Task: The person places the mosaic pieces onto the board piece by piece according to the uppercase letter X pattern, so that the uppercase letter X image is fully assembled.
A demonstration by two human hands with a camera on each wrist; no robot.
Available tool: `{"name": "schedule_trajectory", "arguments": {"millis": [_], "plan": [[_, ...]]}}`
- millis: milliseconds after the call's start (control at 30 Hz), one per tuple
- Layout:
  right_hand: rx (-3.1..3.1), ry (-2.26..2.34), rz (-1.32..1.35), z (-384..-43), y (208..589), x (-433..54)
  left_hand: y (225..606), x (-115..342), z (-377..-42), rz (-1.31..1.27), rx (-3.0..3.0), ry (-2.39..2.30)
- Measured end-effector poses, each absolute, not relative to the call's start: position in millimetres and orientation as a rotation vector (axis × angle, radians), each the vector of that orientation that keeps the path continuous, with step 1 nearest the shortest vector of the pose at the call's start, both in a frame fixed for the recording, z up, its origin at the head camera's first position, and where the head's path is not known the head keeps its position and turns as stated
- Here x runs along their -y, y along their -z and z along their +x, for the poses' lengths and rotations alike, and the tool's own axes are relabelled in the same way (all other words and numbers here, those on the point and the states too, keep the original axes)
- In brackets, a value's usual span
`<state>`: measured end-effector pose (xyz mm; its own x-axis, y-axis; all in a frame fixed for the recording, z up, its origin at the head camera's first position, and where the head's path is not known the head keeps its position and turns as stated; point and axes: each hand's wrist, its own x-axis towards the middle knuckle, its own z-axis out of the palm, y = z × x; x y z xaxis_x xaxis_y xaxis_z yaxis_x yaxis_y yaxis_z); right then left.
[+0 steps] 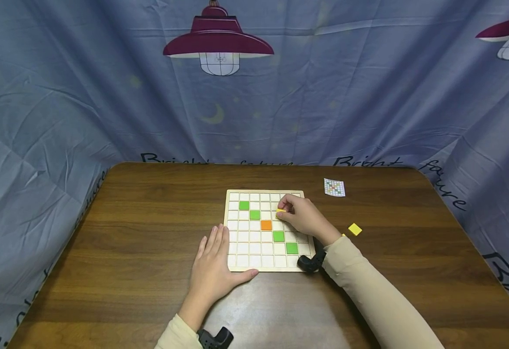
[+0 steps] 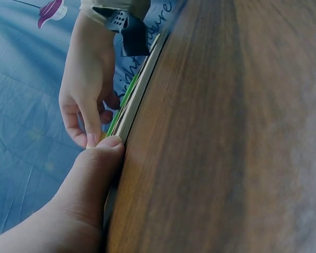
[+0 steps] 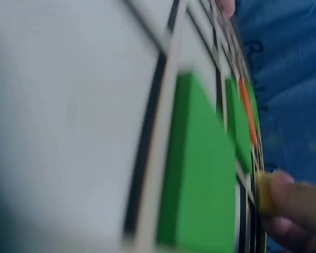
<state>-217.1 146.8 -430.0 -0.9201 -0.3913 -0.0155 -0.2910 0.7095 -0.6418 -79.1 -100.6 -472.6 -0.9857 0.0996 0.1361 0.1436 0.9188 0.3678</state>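
A square wooden grid board (image 1: 243, 248) with white cells lies on the table. Green tiles (image 1: 278, 236) and one orange tile (image 1: 266, 225) form a diagonal across it. Over the board's upper right part, my right hand (image 1: 300, 213) pinches a yellow tile (image 3: 264, 192) between thumb and fingers. The tile is at the grid surface; whether it sits in a cell I cannot tell. My left hand (image 1: 213, 269) rests at the board's lower left corner, fingers straight along the left side, thumb at the near edge.
To the right of the board lies a loose yellow tile (image 1: 355, 229), with another yellow piece (image 1: 343, 235) mostly hidden by the right wrist. A small card (image 1: 334, 187) printed with a coloured grid lies beyond. A blue curtain (image 1: 254, 121) hangs behind the wooden table (image 1: 150, 218).
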Motion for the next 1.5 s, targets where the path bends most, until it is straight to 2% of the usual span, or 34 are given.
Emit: {"name": "schedule_trajectory", "arguments": {"millis": [300,533,700,1133,1300,1500], "plan": [[-2.834,0.866,-0.608,-213.5,431.9,-136.3,472.3,99.6,-79.0,-0.191,2.963,0.564],[-2.829,0.799,-0.723,-198.6,425.1,-146.7,471.6,99.3,-77.7,-0.191,2.954,0.568],[-2.877,0.766,-0.667,-185.5,416.7,-173.7,470.3,99.5,-77.9,-0.193,2.954,0.565],[-3.03,0.526,-0.334,-163.3,414.9,-286.3,472.7,100.1,-78.9,-0.19,2.957,0.567],[-3.005,0.512,-0.281,-160.1,421.0,-300.8,472.9,100.5,-79.1,-0.191,2.967,0.57],[-2.981,0.663,-0.282,-167.1,426.7,-296.6,473.5,100.7,-78.8,-0.192,2.966,0.572]]}}
